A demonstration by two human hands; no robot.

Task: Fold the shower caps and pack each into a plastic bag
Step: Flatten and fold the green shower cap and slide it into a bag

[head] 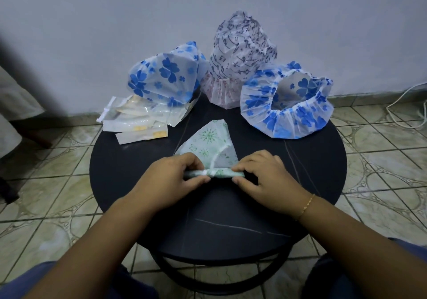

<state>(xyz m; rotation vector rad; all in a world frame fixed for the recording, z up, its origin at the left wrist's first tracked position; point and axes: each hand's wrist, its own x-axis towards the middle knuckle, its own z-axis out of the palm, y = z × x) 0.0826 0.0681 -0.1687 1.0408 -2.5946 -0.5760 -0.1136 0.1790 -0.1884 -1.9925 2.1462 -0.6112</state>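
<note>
Pinching the rolled near edge of the green-patterned shower cap [209, 144], I have both hands down on the round dark table [129, 174]. My left hand [175, 175] grips the left end of the roll between thumb and curled fingers, and my right hand [263, 174] grips the right end the same way, with a thin gold bracelet [306, 204] on that wrist. The 2 hands sit apart, with a short stretch of rolled plastic showing between them. Beyond the roll, the rest of this cap lies flat on the table as a wedge that narrows away from me.

Farther back on the left, a small heap of clear plastic bags [136, 123] hangs partly over the table edge; I cannot count them, since they overlap. Just behind them rests a blue-flowered shower cap [164, 77], puffed up and touching the bags. On the right sits a second blue-flowered cap [286, 111], its elastic opening facing up and towards me. Between those 2, at the far edge, stands a white cap with dark markings [240, 51], apparently set over a pale pink ruffled one, against the plain wall [92, 21]. A white cable [406, 104] trails over the tiled floor [381, 160] at right.
</note>
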